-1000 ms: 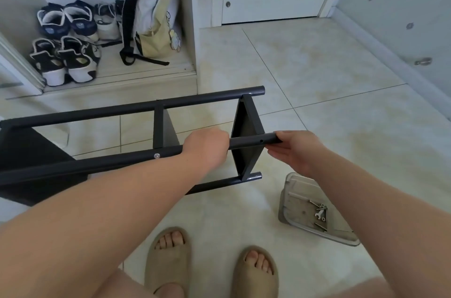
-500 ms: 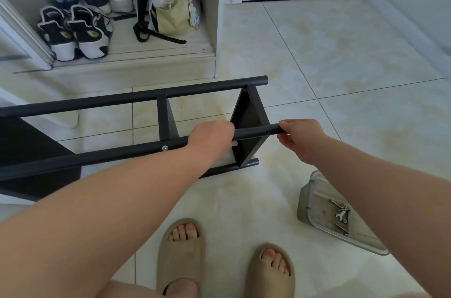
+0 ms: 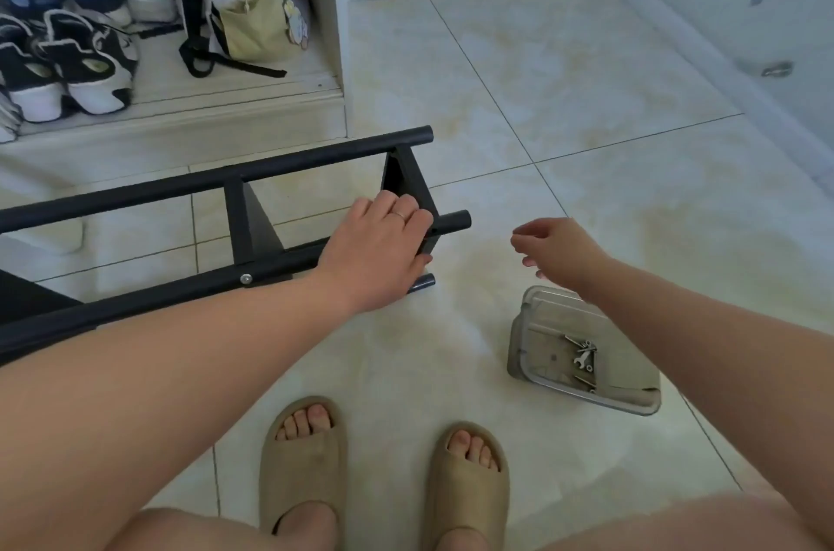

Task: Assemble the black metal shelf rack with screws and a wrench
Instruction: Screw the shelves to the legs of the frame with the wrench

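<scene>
Your left hand [image 3: 383, 248] curls its fingers round a bar of the rack [image 3: 316, 160]; your right hand [image 3: 562, 250] hovers near, fingers loose.

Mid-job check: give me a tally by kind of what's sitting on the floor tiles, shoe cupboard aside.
Black rack: 1
Clear tray: 1
Slippers: 2
Total: 4
The hardware inside the tray is too small to count.

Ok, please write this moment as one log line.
left hand: grips rack | right hand: open, off rack | tray: screws, wrench
</scene>
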Demonstrator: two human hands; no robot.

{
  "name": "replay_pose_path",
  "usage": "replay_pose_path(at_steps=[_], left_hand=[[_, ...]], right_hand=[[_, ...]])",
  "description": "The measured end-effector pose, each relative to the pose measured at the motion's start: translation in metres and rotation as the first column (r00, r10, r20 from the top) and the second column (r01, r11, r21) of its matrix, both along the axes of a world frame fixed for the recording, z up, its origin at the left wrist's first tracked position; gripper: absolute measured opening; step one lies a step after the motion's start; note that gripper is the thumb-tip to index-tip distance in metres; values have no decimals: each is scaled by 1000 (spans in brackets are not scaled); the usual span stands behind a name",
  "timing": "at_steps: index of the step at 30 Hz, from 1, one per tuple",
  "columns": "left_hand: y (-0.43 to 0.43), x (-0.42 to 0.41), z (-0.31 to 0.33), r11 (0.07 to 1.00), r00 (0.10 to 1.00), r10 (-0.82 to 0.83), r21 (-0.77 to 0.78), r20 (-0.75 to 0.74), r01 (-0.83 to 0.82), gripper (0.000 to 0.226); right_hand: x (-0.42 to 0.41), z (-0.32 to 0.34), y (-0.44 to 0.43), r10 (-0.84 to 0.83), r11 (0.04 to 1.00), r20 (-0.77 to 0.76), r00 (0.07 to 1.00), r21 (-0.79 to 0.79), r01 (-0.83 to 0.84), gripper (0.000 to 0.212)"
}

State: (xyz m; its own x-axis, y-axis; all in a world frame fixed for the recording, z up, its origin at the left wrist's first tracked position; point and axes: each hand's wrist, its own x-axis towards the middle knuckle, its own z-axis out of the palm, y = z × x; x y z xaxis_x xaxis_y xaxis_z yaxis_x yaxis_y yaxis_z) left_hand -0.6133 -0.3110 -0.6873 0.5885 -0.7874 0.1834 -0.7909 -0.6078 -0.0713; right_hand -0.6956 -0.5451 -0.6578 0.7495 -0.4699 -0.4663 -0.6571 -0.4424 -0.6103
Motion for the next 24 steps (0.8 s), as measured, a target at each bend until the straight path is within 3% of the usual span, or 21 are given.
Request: replay_pose_path(at_steps=[2,5,7,10,13,19,22,24], left_hand=[[-19,-17,0,989,987,-150,-21,-50,149,37],[-49,-46,-12,968,917,-229,26,-325,251,34],[-66,-62,-27,966,835,-168,81,-524,246,37],[-88,-80,-52,972,629,50,181,-776,146,43],[-109,-89,-78,969,470,164,231,-867,89,50],[-147,-95,-134,971,213,232,212,-949,-112,49],[-156,-95,-154,964,162,215,183,-963,-195,42],[-158,-95,-164,961,170,201,162,-965,-223,20]], right_hand=[[-22,-4,-16,144,973,-105,984,-166,-160,28],[-48,-19,-40,247,921,-261,933,-237,-310,34],[-59,-34,-55,269,905,-340,901,-232,-357,33],[-68,-61,-74,278,887,-459,844,-215,-410,34],[-73,-90,-92,290,868,-544,788,-197,-455,37],[-79,-161,-128,294,844,-633,716,-179,-505,38],[-82,-193,-140,275,844,-582,765,-235,-482,38],[-84,-210,-143,278,831,-564,778,-265,-490,38]])
